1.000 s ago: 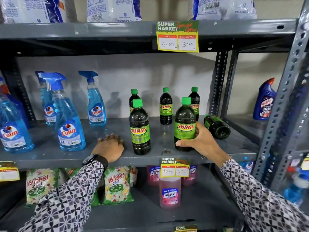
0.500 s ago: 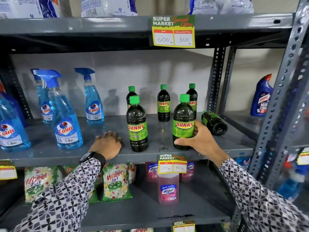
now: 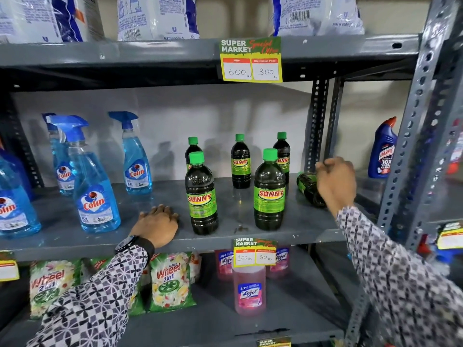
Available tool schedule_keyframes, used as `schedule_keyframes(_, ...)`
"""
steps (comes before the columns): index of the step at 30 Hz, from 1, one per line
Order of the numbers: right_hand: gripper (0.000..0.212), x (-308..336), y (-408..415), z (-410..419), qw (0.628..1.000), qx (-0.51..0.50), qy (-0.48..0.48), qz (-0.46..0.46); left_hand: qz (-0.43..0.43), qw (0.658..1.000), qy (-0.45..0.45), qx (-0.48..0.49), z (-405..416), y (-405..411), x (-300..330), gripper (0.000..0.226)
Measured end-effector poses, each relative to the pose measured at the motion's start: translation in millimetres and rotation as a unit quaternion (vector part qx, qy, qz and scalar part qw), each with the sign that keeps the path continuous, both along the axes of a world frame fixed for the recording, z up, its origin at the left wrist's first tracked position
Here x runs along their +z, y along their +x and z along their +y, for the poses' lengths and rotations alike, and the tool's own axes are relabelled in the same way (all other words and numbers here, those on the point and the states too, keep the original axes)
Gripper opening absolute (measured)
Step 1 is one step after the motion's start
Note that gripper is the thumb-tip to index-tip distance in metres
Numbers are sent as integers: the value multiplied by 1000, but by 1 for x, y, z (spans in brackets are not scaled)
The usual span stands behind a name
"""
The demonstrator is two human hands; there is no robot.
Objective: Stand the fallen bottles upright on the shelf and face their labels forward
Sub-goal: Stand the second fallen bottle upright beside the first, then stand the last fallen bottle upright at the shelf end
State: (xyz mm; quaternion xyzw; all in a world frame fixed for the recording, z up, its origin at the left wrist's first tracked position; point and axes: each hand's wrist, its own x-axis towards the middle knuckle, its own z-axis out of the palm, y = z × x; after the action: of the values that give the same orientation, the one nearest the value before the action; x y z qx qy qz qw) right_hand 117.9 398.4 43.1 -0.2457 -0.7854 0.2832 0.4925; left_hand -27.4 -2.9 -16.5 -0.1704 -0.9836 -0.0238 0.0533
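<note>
Several dark Sunny bottles with green caps stand on the grey middle shelf (image 3: 250, 216). Two are in front, the left bottle (image 3: 202, 196) and the right bottle (image 3: 269, 194), both with labels facing me. Three more stand behind: one (image 3: 193, 151) mostly hidden, one (image 3: 240, 162), one (image 3: 283, 152). A fallen bottle (image 3: 308, 187) lies on its side at the shelf's right end. My right hand (image 3: 335, 181) is over its base end, fingers curled, back towards me; its grip is hidden. My left hand (image 3: 157, 222) rests flat on the shelf.
Blue Colin spray bottles (image 3: 96, 196) fill the shelf's left half. A perforated upright post (image 3: 317, 126) stands just behind the fallen bottle. A Harpic bottle (image 3: 382, 149) sits in the neighbouring bay. Detergent packs (image 3: 172, 281) and pink Lizol bottles (image 3: 249, 289) occupy the shelf below.
My right hand has let go of the front right bottle, which stays upright, and moved right and back to the fallen bottle. My left hand has stayed put.
</note>
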Motion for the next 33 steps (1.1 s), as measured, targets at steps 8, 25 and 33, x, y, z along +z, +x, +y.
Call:
schedule_keyframes(8,68,18,-24,41,891,128,-282,-332,-3,1000,2,5,0,-2,-1,52)
schedule_keyframes(25,77,-22,-26,10,988,87,-120,-45,-9,1000,-8,-4,-6,-14,-9,54)
schedule_keyframes(33,87,-25,-25,11,987,90,-118,-65,-7,1000,-8,-3,-2,-8,-6,52)
